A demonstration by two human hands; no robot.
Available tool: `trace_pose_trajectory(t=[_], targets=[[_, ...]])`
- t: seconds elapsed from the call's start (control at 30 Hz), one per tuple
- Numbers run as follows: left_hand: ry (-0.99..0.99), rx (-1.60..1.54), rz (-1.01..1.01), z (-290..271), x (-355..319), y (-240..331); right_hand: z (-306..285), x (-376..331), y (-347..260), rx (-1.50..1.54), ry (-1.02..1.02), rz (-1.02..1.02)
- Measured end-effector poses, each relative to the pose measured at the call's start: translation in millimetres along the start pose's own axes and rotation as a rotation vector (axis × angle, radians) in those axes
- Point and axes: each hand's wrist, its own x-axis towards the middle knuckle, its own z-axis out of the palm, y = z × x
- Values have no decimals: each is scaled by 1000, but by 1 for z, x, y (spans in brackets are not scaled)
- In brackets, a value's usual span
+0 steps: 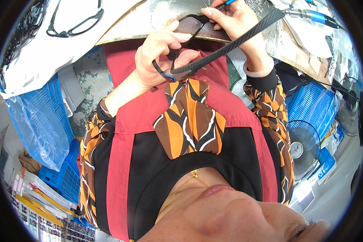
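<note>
My left hand (pixel 159 52) grips a black eyeglass frame (pixel 192 25) by its lower end, close in front of my chest. One long temple arm (pixel 238 38) with a woven grey pattern sticks out to the upper right. My right hand (pixel 234 20) pinches a thin blue-tipped tool (pixel 226 3) and rests its fingertips on the top of the frame. Both hands work at the edge of a worn workbench (pixel 161 16).
Another pair of black glasses (pixel 74 24) lies on a white sheet at the upper left. A blue-handled tool (pixel 315 16) lies on the bench at the upper right. Blue plastic crates (pixel 48 117) and a clear bag stand to the left, and a small fan (pixel 303 149) to the right.
</note>
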Motion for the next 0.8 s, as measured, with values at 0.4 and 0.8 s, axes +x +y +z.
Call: trace_pose_trajectory(t=[0.4,0.8], targets=[[-14,42,38,5,-26,-20,6,15,3,-282,85,-226],[380,-928,-345,-63,50,-25,-121,-7,26,112,1029,-732]])
